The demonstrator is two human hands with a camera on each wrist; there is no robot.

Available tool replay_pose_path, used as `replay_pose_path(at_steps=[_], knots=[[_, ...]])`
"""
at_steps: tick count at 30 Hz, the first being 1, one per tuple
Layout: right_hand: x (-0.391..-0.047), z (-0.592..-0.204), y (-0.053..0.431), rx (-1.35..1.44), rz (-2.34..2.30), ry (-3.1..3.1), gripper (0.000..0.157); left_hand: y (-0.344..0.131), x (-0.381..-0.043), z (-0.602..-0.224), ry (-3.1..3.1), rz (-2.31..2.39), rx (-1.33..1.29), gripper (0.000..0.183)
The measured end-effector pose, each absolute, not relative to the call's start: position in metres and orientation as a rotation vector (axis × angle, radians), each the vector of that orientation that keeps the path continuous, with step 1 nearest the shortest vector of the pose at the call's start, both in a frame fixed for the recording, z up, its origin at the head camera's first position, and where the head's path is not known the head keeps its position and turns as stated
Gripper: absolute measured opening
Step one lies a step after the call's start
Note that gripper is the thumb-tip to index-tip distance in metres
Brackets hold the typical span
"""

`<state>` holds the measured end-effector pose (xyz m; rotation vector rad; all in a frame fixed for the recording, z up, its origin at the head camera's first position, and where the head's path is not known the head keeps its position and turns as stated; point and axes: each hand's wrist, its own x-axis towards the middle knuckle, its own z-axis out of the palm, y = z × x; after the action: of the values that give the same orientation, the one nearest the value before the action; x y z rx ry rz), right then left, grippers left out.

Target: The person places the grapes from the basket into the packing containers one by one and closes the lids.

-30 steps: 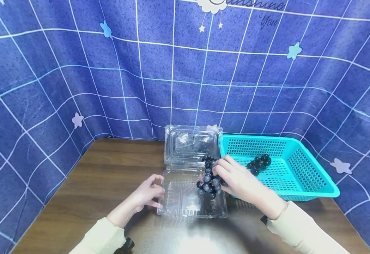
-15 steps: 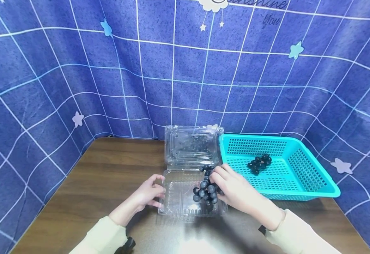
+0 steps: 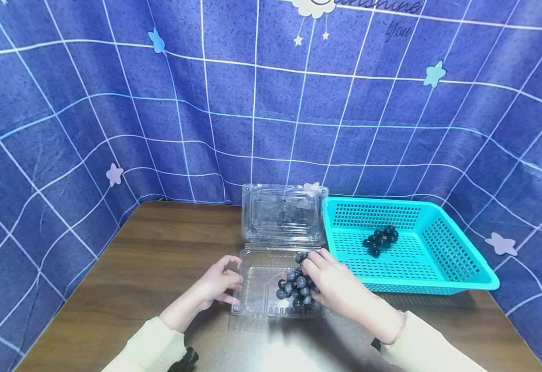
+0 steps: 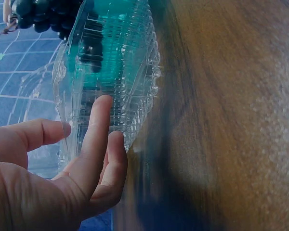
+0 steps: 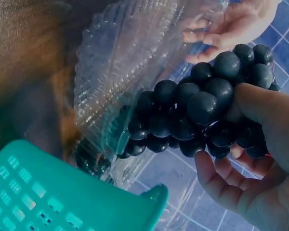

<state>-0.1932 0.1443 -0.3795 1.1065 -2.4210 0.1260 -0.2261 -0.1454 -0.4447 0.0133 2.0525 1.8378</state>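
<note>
A bunch of dark grapes [image 3: 298, 289] hangs in the right hand [image 3: 328, 276], which grips it between thumb and fingers. In the right wrist view, the bunch [image 5: 188, 106] spreads away from the thumb toward the clear plastic. Below it in the head view is the right half of a clear plastic clamshell box [image 3: 257, 289], its lid [image 3: 282, 212] raised at the back. The left hand [image 3: 219, 281] is at the box's left side. Its extended fingers touch the outer wall and its thumb lies at the rim [image 4: 62, 110]; nothing is lifted by it.
A turquoise plastic basket [image 3: 452, 253] stands to the right of the box, with another bunch of dark grapes [image 3: 381, 240] inside. Both containers are on a wooden table [image 3: 159, 248]. A blue checked curtain [image 3: 182, 113] hangs behind the table.
The right hand has brought the grapes down and slightly left, toward the front of the box. The left hand stays at the box's left side. The grapes in the basket have not moved.
</note>
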Motion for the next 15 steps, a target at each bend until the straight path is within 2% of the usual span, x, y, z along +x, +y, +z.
replay_pose_path(at_steps=[15], knots=[[-0.200,-0.404,0.121,1.032,0.032,-2.537,0.051,-0.145,-0.227,-0.447,2.047,1.851,0.014,0.053]])
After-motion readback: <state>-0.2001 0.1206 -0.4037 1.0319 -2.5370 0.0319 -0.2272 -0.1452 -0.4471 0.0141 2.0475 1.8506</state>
